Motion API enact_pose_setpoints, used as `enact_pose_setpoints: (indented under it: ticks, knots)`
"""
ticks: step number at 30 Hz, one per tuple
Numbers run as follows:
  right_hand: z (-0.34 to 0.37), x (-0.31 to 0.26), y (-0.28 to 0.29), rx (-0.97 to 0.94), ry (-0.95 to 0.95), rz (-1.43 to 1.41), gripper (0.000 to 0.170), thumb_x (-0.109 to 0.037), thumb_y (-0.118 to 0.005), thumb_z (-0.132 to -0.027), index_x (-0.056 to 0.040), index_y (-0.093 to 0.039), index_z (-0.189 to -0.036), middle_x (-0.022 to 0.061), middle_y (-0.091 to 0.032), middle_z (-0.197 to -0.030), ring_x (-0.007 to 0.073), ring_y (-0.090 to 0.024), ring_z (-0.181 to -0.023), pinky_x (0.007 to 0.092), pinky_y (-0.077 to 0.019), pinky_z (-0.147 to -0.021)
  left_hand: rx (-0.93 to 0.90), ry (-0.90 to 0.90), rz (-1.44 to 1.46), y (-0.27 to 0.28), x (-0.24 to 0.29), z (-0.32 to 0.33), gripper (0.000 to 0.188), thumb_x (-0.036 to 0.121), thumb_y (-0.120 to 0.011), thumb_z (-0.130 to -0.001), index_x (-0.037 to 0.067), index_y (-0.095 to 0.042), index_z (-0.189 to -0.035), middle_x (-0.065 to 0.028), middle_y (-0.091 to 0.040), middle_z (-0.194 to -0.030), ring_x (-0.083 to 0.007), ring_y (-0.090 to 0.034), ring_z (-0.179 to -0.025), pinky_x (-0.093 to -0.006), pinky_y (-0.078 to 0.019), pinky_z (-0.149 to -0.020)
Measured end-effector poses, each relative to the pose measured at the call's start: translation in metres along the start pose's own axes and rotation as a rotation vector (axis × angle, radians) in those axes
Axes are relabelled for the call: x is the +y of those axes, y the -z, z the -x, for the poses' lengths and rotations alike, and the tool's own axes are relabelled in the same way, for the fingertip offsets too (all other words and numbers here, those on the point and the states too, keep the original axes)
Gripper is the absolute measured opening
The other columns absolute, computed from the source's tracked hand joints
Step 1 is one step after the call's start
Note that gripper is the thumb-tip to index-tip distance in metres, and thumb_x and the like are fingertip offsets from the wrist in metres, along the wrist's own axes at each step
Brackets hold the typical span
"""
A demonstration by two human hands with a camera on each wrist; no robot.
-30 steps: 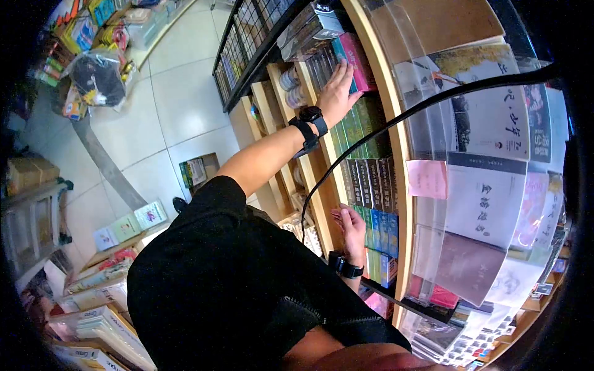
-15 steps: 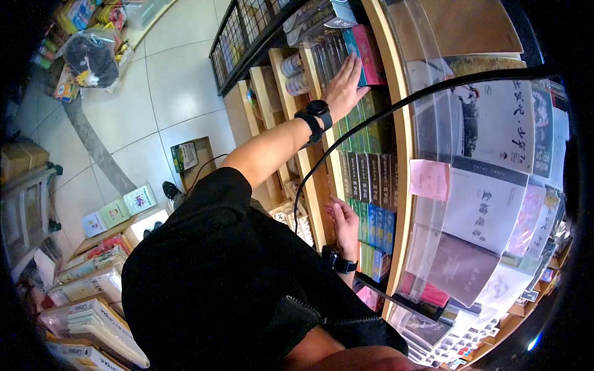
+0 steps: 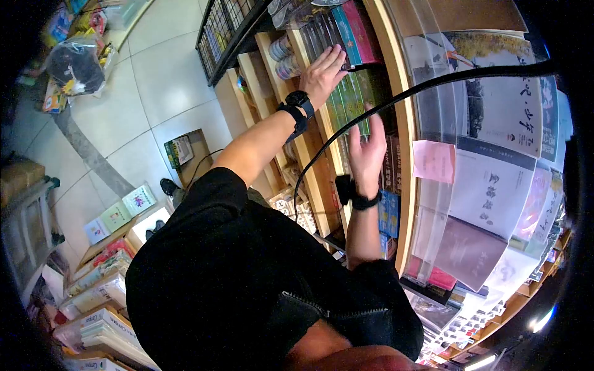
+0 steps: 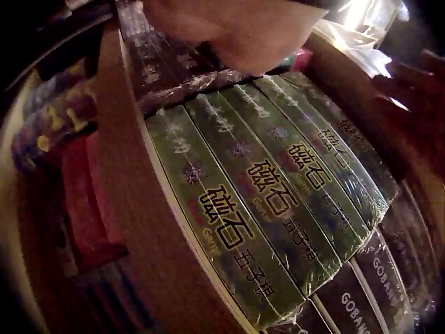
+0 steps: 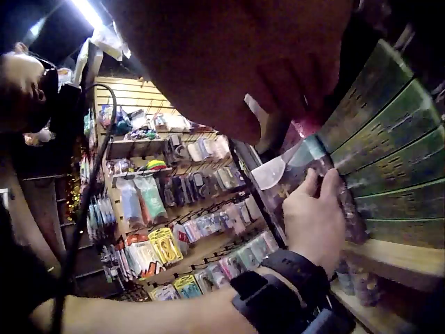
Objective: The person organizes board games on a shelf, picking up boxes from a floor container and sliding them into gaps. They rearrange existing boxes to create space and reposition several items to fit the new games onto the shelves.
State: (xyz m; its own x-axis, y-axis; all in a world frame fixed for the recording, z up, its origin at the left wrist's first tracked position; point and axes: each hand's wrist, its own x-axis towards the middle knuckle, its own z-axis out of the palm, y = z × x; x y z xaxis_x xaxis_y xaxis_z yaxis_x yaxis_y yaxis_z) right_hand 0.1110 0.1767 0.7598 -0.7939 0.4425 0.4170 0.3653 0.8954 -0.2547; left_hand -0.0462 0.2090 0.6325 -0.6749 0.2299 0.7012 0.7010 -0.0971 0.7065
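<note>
At the far left we see a clear plastic bag (image 3: 77, 68) on the floor, and at the near left a stack of notebooks (image 3: 102, 331). Right of these, a shallow tray (image 3: 201, 145) lies on the tiles near the shelf (image 3: 402, 111).

Further right, our left hand (image 3: 322, 77) reaches over the shelf with its fingers extended along the dark boxes (image 3: 317, 40), grasping nothing that we can make out. Its fingertips lie just beside the teal box (image 3: 345, 34); we cannot tell whether they touch it. The pink box (image 3: 362, 31) stands on the right of the teal one.

The green boxes (image 4: 271, 188) sit in a tight row on the shelf, on the near side of the dark ones, and we see clear wrap on them. Our right hand (image 3: 367, 151) is over their near end, released, its thumb and fingers apart; we cannot tell whether it touches them. Nearer still, we find the brown boxes (image 3: 401, 162), then the blue boxes (image 3: 388, 213). A black cable (image 3: 433, 96) crosses the head view above the shelf. At the right, a pink note (image 3: 433, 161) lies beside printed sheets (image 3: 489, 191).
</note>
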Motion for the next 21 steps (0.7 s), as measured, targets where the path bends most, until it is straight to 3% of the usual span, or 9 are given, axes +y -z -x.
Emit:
enact_pose_setpoints:
  ticks: [2,8,11,15,16,18,19,21]
  knots:
    - [-0.027,-0.007,-0.013,0.043,0.048,0.022,0.049,-0.012,-0.062,-0.083,0.0038,-0.043,-0.126,0.0233,-0.051,-0.123,0.0337,-0.05,-0.114,0.0367,-0.0389,-0.096,0.029,-0.046,-0.023,-0.002,-0.005,0.0,0.043,0.014,-0.069,-0.076,0.0,-0.057,-0.115,-0.0163,-0.053,-0.125,-0.0316,-0.051,-0.115,-0.0362,-0.0461,-0.092]
    - [-0.06,0.002,-0.046,0.158,0.021,0.155,0.055,-0.02,-0.063,-0.083,0.0087,-0.041,-0.124,0.0305,-0.051,-0.116,0.0403,-0.051,-0.109,0.0403,-0.0409,-0.093,0.072,-0.098,-0.027,-0.004,-0.01,0.002,0.044,0.012,-0.072,-0.072,0.002,-0.06,-0.113,-0.0149,-0.055,-0.123,-0.0295,-0.054,-0.112,-0.0349,-0.0486,-0.088]
    - [-0.068,0.01,-0.057,0.125,-0.18,0.231,0.049,-0.033,-0.062,-0.081,0.0061,-0.047,-0.108,0.0295,-0.057,-0.096,0.0432,-0.057,-0.09,0.0478,-0.0451,-0.077,0.058,-0.077,-0.031,-0.005,-0.011,0.005,0.047,0.013,-0.071,-0.074,0.001,-0.057,-0.117,-0.0152,-0.053,-0.125,-0.0293,-0.052,-0.114,-0.0363,-0.0468,-0.091]
    - [-0.076,-0.003,-0.049,-0.009,-0.371,0.297,0.048,-0.034,-0.06,-0.082,0.007,-0.05,-0.105,0.0294,-0.057,-0.098,0.0422,-0.057,-0.09,0.0474,-0.0454,-0.077,0.079,0.028,0.024,0.004,0.005,-0.003,0.051,0.016,-0.069,-0.076,0.001,-0.053,-0.122,-0.0151,-0.051,-0.127,-0.0296,-0.049,-0.117,-0.0383,-0.0432,-0.096]
    - [-0.07,-0.002,-0.047,-0.015,-0.375,0.3,0.048,-0.034,-0.06,-0.082,0.007,-0.05,-0.105,0.0294,-0.057,-0.098,0.0422,-0.057,-0.09,0.0474,-0.0454,-0.077,0.096,0.038,0.048,0.004,0.009,-0.005,0.052,0.017,-0.068,-0.077,0.002,-0.051,-0.124,-0.0148,-0.051,-0.128,-0.0296,-0.048,-0.118,-0.0388,-0.0417,-0.097]
    - [-0.055,0.003,-0.044,0.07,-0.126,0.342,0.052,-0.031,-0.061,-0.08,0.0086,-0.049,-0.111,0.0294,-0.056,-0.104,0.0417,-0.056,-0.095,0.046,-0.0446,-0.082,0.111,0.056,0.074,0.005,0.012,-0.009,0.054,0.018,-0.068,-0.077,0.002,-0.049,-0.125,-0.0146,-0.05,-0.129,-0.0296,-0.048,-0.119,-0.0393,-0.0402,-0.099]
    - [-0.048,0.006,-0.039,0.058,-0.089,0.316,0.057,-0.029,-0.063,-0.08,0.0091,-0.045,-0.119,0.0291,-0.055,-0.108,0.0422,-0.054,-0.1,0.0453,-0.0428,-0.086,0.081,0.007,0.037,0.003,0.011,-0.01,0.053,0.018,-0.068,-0.077,0.002,-0.05,-0.124,-0.0143,-0.051,-0.128,-0.0295,-0.048,-0.118,-0.0388,-0.0406,-0.098]
    - [-0.035,0.015,-0.031,0.015,-0.173,0.262,0.059,-0.028,-0.064,-0.08,0.0093,-0.044,-0.121,0.0294,-0.054,-0.109,0.0426,-0.052,-0.102,0.0448,-0.0413,-0.089,0.082,-0.063,-0.031,-0.003,0.006,-0.011,0.048,0.018,-0.07,-0.075,0.003,-0.056,-0.119,-0.0124,-0.054,-0.125,-0.0289,-0.051,-0.115,-0.0378,-0.0428,-0.096]
